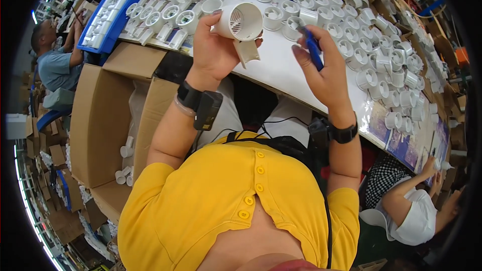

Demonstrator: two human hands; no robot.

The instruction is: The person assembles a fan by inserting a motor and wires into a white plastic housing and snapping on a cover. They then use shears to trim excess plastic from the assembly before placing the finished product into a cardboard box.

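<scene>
The left hand (216, 52) had its grip wrapped around a white cup (240, 22), raised over the near edge of the table (276, 62), its mouth tipped toward the viewer and a flat tab hanging below. Apart from it, to the right, the right hand (327, 68) had its grip narrowed on a blue tool (314, 50). Many similar white parts (346, 47) crowded the table beyond, and an open cardboard box (86, 120) stood at the left.

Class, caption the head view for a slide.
Left hand holding a white cup-shaped part, right hand a blue tool.
</scene>
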